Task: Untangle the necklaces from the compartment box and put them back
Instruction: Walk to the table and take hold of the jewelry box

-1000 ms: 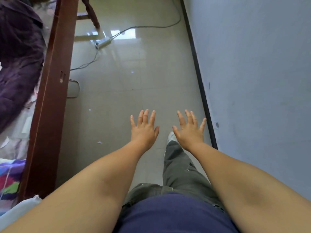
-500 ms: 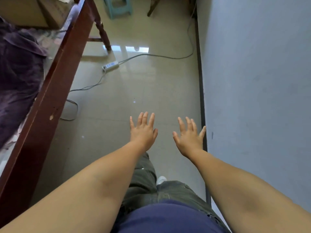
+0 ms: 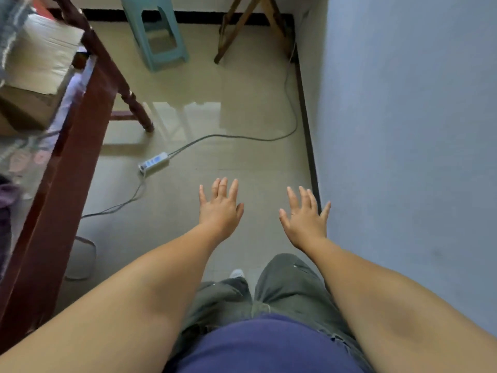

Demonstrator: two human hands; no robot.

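Both hands, left hand (image 3: 219,211) and right hand (image 3: 305,220), spread empty above floor (image 3: 242,117).

text: none legible | power strip (image 3: 153,163): markings too blurred | box (image 3: 40,57): blank

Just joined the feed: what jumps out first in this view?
Two bare arms stretch forward, the left hand and right hand spread open and empty above the glossy floor. A white power strip lies ahead-left beside the red-brown table; no necklaces or compartment box show.
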